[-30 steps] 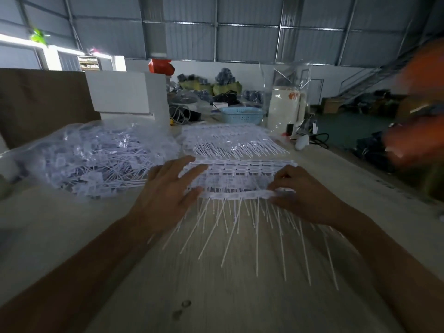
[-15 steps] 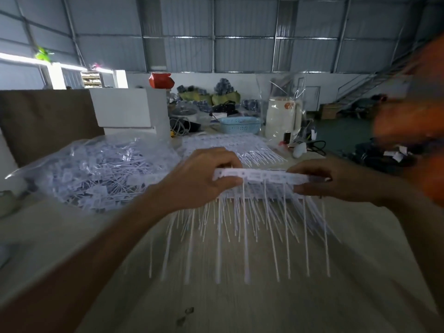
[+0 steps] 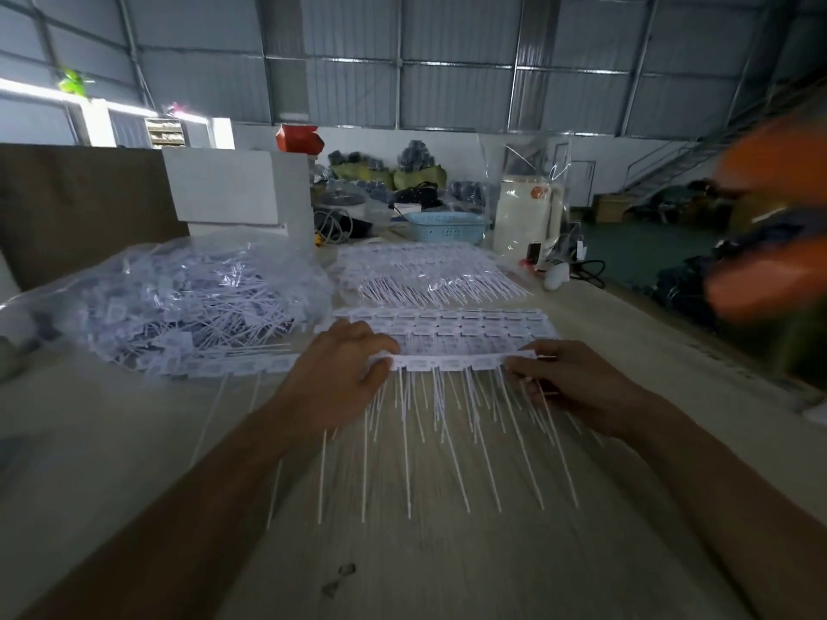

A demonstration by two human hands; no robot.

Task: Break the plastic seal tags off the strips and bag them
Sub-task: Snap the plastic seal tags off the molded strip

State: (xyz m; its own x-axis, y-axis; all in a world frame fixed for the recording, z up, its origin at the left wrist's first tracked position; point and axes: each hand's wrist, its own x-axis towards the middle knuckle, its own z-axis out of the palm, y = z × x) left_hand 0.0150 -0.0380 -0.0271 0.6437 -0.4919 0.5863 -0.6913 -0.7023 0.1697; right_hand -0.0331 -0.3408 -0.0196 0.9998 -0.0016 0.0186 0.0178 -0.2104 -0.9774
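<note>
Left hand (image 3: 340,373) curled over one end of a strip of seal tags (image 3: 447,362), fingers folded round its head bar; right hand (image 3: 568,382) pinching the other end between thumb and fingertips. Held level and taut between the two, just above the table (image 3: 447,566), probably so the tag heads can be bent and snapped off the bar while the thin tails hang free toward the wrists. Just beyond the knuckles, a stack of further strips (image 3: 447,326) lying flat, presumably kept close for the next pick. Past the left hand and out to its outer side, a clear bag (image 3: 179,302) heaped with loose tags, its mouth seemingly facing the work so broken pieces drop in easily. Farther still, another bagged bundle of strips (image 3: 429,270). Fingertips of the left hand hidden under the strip; exact grip point unclear. Printing on tag heads too small to read. Off beyond the right hand, an orange blurred shape (image 3: 774,226), unidentifiable.
</note>
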